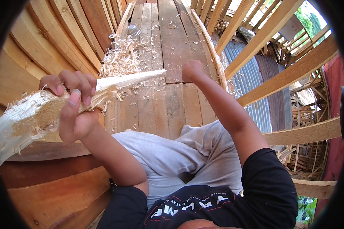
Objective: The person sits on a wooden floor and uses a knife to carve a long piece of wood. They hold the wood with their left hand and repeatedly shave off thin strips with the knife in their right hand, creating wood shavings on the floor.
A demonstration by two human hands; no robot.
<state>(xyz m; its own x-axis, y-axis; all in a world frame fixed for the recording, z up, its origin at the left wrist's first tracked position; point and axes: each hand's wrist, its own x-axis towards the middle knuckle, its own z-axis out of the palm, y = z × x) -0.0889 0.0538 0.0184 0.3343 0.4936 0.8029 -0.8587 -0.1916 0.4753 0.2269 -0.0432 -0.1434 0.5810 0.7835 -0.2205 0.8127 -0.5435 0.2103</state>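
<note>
A long piece of pale, rough-hewn wood (28,116) lies across my left side, thick and splintery at the lower left and tapering to a point by the middle. My left hand (73,97) is wrapped round it, fingers over the top and thumb on the near side. Just right of the tip, my right hand (193,71) is closed in a fist, apart from the wood. Whatever that fist may hold is hidden behind the fingers.
Curled shavings (122,57) are heaped left of centre on the plank floor (176,105). A small clear cup-like object (132,29) sits beyond them. Upright boards (61,28) line the left. Slatted wooden railing (263,36) runs along the right, with corrugated metal sheets (252,76) beyond.
</note>
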